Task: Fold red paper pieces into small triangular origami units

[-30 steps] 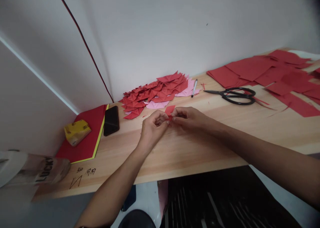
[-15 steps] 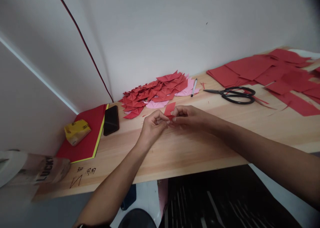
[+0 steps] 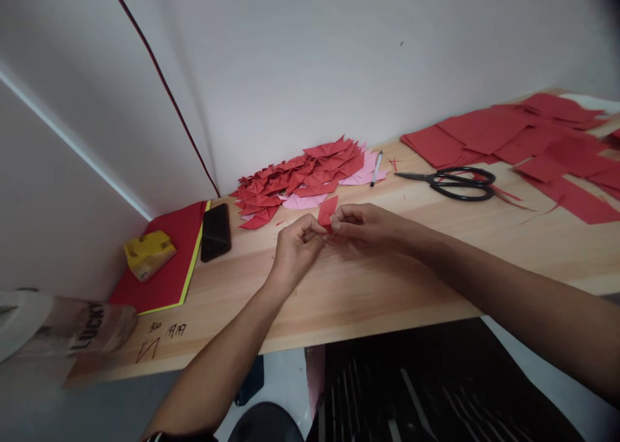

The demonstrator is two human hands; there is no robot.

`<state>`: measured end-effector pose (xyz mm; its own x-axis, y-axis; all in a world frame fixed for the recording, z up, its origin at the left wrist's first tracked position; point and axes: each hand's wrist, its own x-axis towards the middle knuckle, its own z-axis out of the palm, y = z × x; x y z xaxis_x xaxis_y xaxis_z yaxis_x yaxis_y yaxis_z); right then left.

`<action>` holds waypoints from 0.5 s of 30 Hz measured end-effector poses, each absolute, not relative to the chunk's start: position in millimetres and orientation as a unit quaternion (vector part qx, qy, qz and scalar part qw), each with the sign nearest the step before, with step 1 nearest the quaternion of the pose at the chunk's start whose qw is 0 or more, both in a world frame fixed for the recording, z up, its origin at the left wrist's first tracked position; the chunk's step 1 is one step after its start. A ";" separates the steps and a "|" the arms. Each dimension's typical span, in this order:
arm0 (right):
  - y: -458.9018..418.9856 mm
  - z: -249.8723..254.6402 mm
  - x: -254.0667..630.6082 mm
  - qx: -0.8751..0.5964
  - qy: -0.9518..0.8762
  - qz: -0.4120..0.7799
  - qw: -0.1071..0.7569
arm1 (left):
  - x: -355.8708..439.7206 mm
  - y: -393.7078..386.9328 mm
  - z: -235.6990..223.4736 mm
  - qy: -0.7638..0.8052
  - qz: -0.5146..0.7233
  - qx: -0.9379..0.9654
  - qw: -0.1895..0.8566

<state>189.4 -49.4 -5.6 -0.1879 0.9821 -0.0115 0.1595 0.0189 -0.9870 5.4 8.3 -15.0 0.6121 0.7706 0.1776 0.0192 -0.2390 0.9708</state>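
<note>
left hand [image 3: 300,243]: was narrowed to a pinch on the left side of the red paper.
right hand [image 3: 359,222]: was pinched on its right side, close beside the other hand.
red paper [image 3: 328,208]: was between the fingertips, a flap standing past them; the folds were too small to read.
fold risk: uneven pressure or a slipping pinch could have set a crease askew or bent the flap.
pile risk: the folded pile [image 3: 310,174] stood near beyond, its pieces loosely overlapped; a knuckle pushed forward could have toppled some.
scissors risk: the scissors [image 3: 433,179] lay to the right, tip pointing left; a wide rightward sweep could have caught them.
edges: the front edge of the worktop [image 3: 387,290] ran beneath both forearms.
room: bare wood gave most space between hands and front edge; the pile limited forward movement.
</note>
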 end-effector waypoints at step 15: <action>-49.5 -2.4 189.1 -0.504 -0.589 0.494 0.394 | 2.8 5.7 -14.6 0.299 0.326 0.767 0.465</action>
<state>189.1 -49.5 -2.4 -0.1824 0.9826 -0.0336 0.2043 0.0045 -0.9789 2.8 5.7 -14.6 0.6094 0.7612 0.2218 0.1563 -0.3895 0.9077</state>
